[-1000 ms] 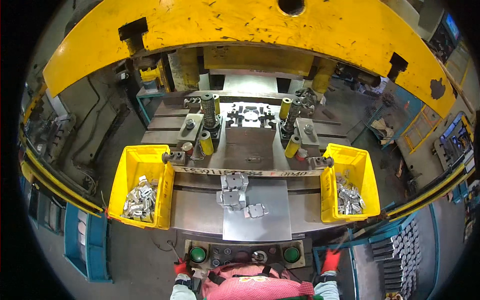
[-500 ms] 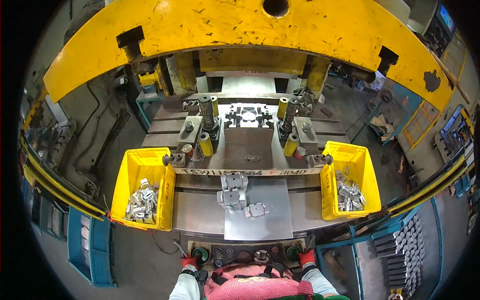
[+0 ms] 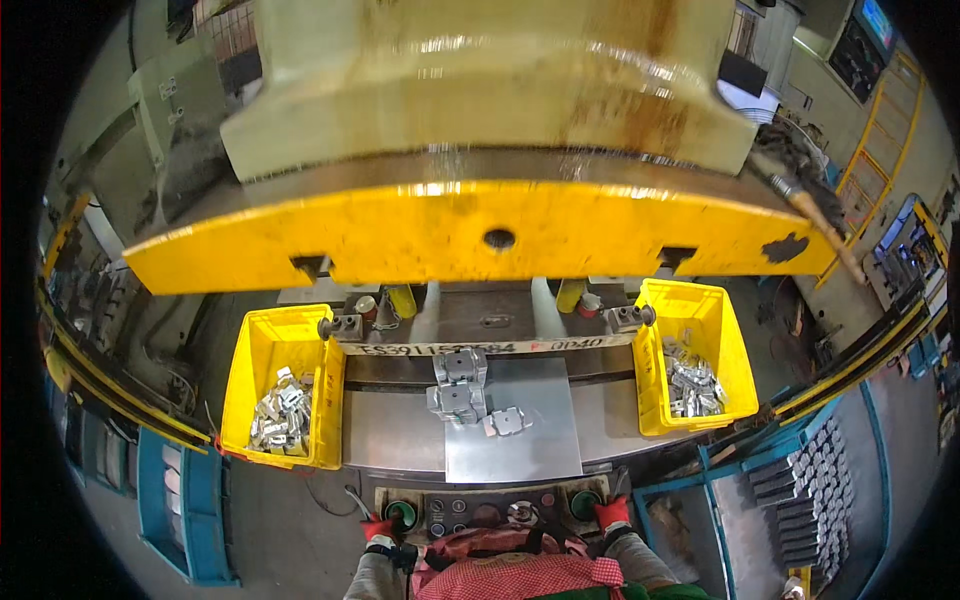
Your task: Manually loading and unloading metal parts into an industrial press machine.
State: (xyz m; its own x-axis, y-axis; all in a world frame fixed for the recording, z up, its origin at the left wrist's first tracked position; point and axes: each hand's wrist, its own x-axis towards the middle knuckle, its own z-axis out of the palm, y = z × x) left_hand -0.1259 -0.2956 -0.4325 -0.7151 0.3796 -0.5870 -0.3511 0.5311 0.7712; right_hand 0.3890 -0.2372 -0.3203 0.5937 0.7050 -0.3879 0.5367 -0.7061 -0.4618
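Note:
My left hand, in a red glove, is at the left end of the control panel, against a round green button. My right hand, gloved the same way, rests against the matching green button at the right end. The fingers of both hands are too small and unclear to make out. Beyond the panel, a stack of silver metal parts stands on a grey metal sheet. One similar flat part lies beside the stack.
The yellow press ram is low, hiding most of the die. Yellow bins of small metal pieces stand left and right of the bed. A blue rack with rows of parts stands at the right, a blue trolley at the left.
The press ram has come down, covering the die and its guide posts that showed before. Both hands remain at the green buttons. The stack and loose part stay in place.

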